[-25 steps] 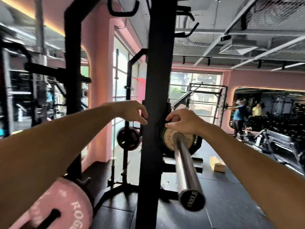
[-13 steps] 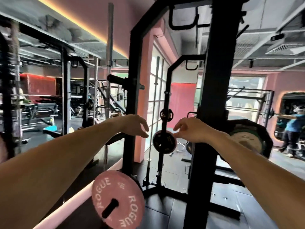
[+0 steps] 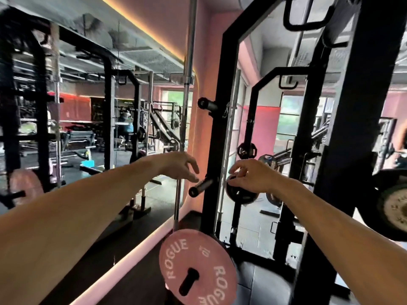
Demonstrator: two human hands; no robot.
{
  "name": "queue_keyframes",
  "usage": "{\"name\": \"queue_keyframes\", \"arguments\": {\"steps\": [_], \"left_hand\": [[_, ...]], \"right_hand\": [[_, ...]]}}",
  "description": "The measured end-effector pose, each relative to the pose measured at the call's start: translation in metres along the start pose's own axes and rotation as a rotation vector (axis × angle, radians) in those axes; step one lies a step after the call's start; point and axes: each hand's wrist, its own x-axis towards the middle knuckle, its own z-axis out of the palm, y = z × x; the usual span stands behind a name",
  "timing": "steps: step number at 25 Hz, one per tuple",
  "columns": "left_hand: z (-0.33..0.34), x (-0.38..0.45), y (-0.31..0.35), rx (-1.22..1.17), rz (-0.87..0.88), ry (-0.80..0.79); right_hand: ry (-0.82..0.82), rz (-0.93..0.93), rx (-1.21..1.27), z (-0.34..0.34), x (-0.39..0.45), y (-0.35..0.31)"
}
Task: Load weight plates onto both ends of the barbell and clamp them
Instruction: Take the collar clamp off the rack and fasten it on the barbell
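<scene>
Both arms are stretched out in front, reaching toward the black rack upright (image 3: 217,119) with the storage pegs on it. The left hand (image 3: 178,166) is empty, fingers loosely spread and pointing down-right, with the fingertips right above the outer end of the empty storage peg (image 3: 201,186) that sticks out toward the camera. Can't really tell if it's touching the peg or just hovering over it. The right hand (image 3: 251,176) is on the other side of that upright, fingers half curled and empty as far as I can see, sitting in front of the top edge of a small black plate (image 3: 241,193) hanging on the next rack behind. It overlaps the plate in the shot, but the plate looks further back, so I wouldn't call it a grip. The pink plate (image 3: 197,267) marked ROGUE 10 hangs on the lowest peg of the upright, well below both hands and roughly between the two forearms. The already loaded plate (image 3: 394,208), black with a pale centre, is at the far right edge past the big black post (image 3: 352,150), well off to the right of the right hand, and only partly in frame. A mirror wall (image 3: 88,119) on the left shows more racks.
</scene>
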Motion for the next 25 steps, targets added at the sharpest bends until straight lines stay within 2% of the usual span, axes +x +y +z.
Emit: {"name": "queue_keyframes", "arguments": {"steps": [6,11,17,21,25], "left_hand": [[-0.015,0.067,-0.046,-0.017,0.011,0.055],[-0.047,0.147,-0.081,-0.048,-0.005,0.232],[-0.087,0.248,-0.118,-0.4,-0.023,0.463],[-0.1,0.316,-0.133,-0.6,0.056,0.435],[-0.104,0.362,-0.139,-0.678,0.121,0.427]], "right_hand": [[0.029,-0.001,-0.031,0.012,0.088,0.017],[0.144,0.023,-0.003,-0.008,0.184,0.036],[0.371,0.03,0.094,-0.024,0.274,0.055],[0.498,0.114,0.231,-0.026,0.321,0.069],[0.554,0.158,0.31,-0.027,0.352,0.074]]}}
